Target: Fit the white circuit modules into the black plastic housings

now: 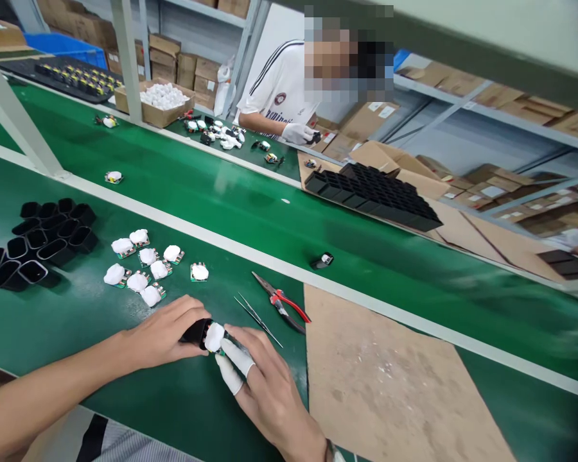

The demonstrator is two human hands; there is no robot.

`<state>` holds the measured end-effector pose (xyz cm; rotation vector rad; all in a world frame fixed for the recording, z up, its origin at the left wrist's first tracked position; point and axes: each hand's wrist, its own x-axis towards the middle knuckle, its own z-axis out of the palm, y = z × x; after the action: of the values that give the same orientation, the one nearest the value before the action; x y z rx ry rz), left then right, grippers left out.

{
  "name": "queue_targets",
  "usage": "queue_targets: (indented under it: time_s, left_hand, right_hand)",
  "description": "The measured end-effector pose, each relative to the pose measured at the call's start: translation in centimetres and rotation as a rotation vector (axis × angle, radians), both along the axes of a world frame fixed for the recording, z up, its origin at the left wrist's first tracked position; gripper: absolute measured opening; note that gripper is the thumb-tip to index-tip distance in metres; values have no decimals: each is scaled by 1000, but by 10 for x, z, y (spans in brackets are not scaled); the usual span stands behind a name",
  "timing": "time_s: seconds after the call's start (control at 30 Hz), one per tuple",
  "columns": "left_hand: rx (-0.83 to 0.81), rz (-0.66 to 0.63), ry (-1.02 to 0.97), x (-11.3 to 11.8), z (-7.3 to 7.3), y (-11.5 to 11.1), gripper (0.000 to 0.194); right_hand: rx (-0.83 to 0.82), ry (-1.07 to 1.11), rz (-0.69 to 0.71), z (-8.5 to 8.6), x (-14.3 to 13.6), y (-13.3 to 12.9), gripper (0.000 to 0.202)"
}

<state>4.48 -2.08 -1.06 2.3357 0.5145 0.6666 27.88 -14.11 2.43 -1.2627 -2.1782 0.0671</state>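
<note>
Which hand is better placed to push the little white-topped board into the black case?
Probably the right hand: its white-covered fingers hold the white-topped board at the open end of the black case, which the left hand grips.

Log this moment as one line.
left hand: holds black housing | right hand: holds white-topped board at housing's mouth | on green bench: tweezers, red-handled pliers
</note>
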Motion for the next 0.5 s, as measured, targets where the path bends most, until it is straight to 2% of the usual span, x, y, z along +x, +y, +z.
queue_targets:
  time_s: [0.33,0.5]
  left_hand:
    - [76,2,3,-4,-1,-1,46]
    - [79,-15,12,-4,3,1,45]
  right_hand:
    - [34,-86,18,1,-5,1,28]
    - [15,-131,22,8,-7,4,27]
